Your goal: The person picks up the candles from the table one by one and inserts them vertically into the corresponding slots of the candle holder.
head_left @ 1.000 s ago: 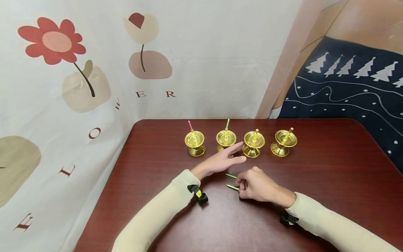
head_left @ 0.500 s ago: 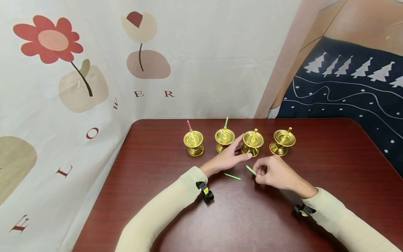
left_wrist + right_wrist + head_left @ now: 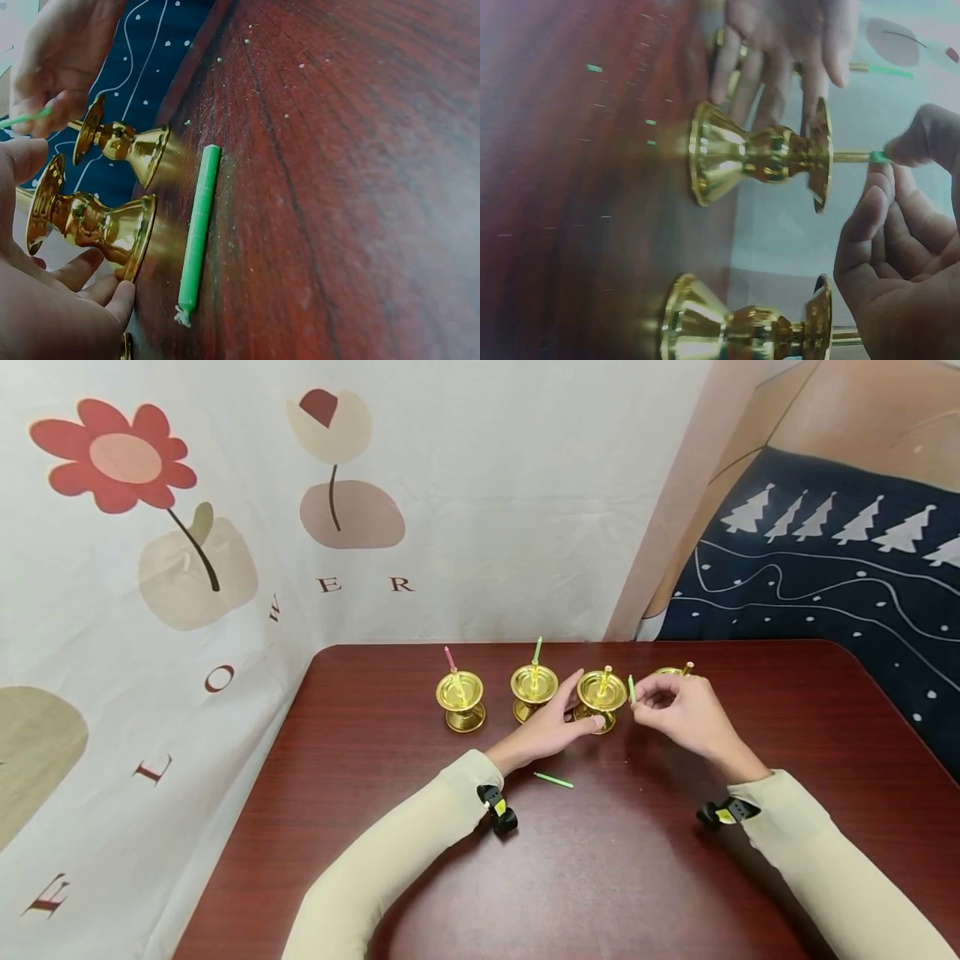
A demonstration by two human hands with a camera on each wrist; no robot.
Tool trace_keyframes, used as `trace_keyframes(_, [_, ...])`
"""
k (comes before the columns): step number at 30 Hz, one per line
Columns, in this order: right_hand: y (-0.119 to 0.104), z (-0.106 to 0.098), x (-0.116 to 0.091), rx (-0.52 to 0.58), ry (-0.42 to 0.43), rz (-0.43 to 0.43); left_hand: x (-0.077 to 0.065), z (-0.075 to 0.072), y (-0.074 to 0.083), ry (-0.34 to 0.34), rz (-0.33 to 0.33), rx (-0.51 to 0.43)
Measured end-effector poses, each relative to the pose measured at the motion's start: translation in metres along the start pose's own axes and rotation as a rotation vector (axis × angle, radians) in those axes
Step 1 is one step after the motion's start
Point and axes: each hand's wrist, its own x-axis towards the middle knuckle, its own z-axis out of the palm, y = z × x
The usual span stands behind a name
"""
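My right hand (image 3: 693, 714) pinches a small green candle (image 3: 632, 688) between thumb and fingers, upright just right of the third gold candle holder (image 3: 602, 692). In the right wrist view, the candle's lower end (image 3: 878, 157) lines up with that holder's tube. My left hand (image 3: 551, 727) lies against the same holder from the left, fingers fairly straight behind it and thumb in front. Another green candle (image 3: 553, 780) lies on the table below the left hand. The fourth holder (image 3: 675, 672) is mostly hidden behind my right hand.
Left along the row stand a holder (image 3: 459, 691) with a pink candle (image 3: 450, 658) and one (image 3: 533, 685) with a green candle (image 3: 537, 650). The dark red table (image 3: 540, 877) ends at a printed cloth (image 3: 487, 568). Tiny green bits (image 3: 219, 60) dot the tabletop.
My right hand has picked up one of the two loose green candles, carried it up and right, and turned it upright. My left hand has moved right, to the third holder.
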Motion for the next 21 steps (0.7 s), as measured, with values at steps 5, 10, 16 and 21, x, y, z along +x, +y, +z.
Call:
trace_keyframes(5, [-0.007,0.000,0.015,0.033,0.070,0.005,0.003,0.002,0.003,0.017,0.002,-0.020])
trace_keyframes(10, [-0.014,0.003,0.027,0.075,0.111,-0.008,0.005,0.004,0.004,0.026,-0.009,-0.031])
trace_keyframes(16, [-0.016,0.007,0.035,0.120,0.161,-0.032,0.008,0.004,0.002,0.002,-0.005,-0.049])
trace_keyframes(21, [-0.015,0.012,0.038,0.145,0.181,-0.039,0.008,0.003,0.003,-0.005,0.000,-0.048])
